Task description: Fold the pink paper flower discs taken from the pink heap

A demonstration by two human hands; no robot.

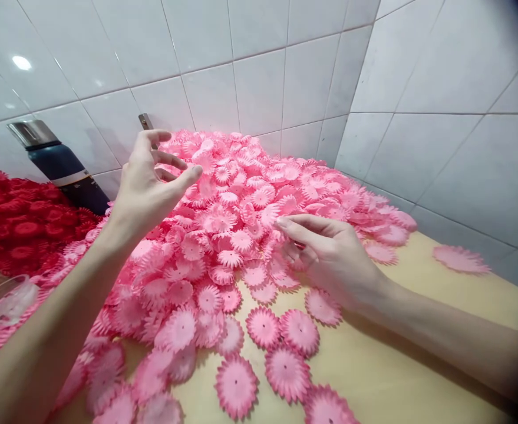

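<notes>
Our left hand (146, 188) hangs raised above the heap with its fingers spread and loosely curled, thumb stretched forward, and nothing between them. Our right hand (329, 250) lies low at the near edge of the heap, fingers extended and lightly bent, the fingertips (283, 224) touching the pink petal discs (223, 224); whether a disc is pinched beneath those fingers we cannot tell, since the palm hides the underside.

The discs are pink cut-out flower layers with frilled, toothed rims and a small hole at the centre. We judge them very light, thin and soft, quick to bend or crease, and apt to cling to each other in a stack, so a gentle pinch at the rim between thumb and forefinger suits them better than a full grasp.

The heap rises against the white tiled wall (285, 70) in the corner and spills forward over the pale wooden table (386, 365), where single discs lie flat and apart. It sits directly under our left hand and just ahead of the right. To the left lie red petal discs (20, 229), with a dark flask (59, 165) leaning by the wall behind them and a clear plastic container (2, 300) at the left edge.
</notes>
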